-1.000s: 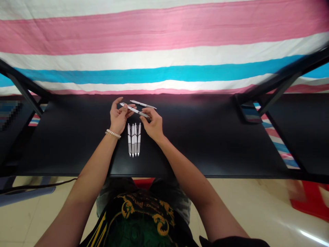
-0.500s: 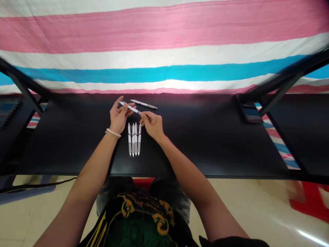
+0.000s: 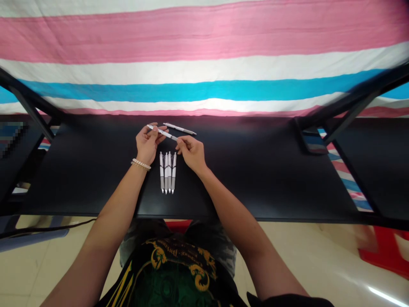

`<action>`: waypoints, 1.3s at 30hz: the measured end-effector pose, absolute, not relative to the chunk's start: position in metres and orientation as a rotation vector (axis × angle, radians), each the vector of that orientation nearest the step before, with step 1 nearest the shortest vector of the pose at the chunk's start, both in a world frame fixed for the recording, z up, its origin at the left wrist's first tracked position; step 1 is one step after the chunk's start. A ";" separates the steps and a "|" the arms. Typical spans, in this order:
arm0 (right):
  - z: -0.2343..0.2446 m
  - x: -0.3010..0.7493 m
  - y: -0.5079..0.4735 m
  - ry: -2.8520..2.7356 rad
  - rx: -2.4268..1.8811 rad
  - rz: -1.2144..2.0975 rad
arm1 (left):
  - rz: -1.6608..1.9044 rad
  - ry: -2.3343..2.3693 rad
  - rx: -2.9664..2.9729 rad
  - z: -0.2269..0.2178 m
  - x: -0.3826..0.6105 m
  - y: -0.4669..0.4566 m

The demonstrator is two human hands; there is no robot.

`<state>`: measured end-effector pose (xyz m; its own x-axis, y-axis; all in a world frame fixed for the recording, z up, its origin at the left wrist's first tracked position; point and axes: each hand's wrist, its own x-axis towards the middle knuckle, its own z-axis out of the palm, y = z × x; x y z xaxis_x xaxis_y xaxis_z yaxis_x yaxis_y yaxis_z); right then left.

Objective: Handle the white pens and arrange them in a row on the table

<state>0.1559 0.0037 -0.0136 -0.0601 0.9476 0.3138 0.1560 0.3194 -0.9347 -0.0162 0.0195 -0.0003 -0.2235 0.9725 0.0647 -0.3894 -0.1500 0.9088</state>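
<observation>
Black desk (image 3: 255, 183), left hand (image 3: 147, 145) around white pen (image 3: 161, 133)

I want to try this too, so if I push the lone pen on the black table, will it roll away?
Probably yes. The pen looks slim and round, so a push could set it rolling on the smooth black table. It looks like plastic, so I'd guess it feels light and stiff, not bendy.

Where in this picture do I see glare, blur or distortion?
Head view: the lower white band of the striped cloth glows brightest at centre; a glare streak lies on the floor at lower right; the red object at the right edge is blurred; the black frame bars slant from wide-angle distortion; the held pen looks sharp.
</observation>
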 end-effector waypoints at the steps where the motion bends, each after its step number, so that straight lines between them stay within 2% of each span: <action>1: -0.014 0.156 0.004 -1.491 -1.058 0.912 | 1.608 0.977 0.866 0.000 -0.016 0.020; 22: -0.009 0.156 0.001 -1.597 -1.049 0.810 | 1.588 0.956 0.880 0.001 -0.015 0.018; 27: -0.008 0.156 0.000 -1.566 -1.057 0.830 | 1.578 0.979 0.867 0.002 -0.015 0.017; 33: -0.006 0.157 -0.001 -1.517 -1.041 1.016 | 1.566 0.934 0.829 0.004 -0.013 0.016; 39: -0.002 0.156 -0.001 -1.594 -1.078 0.814 | 1.526 0.703 0.443 0.023 -0.019 0.016</action>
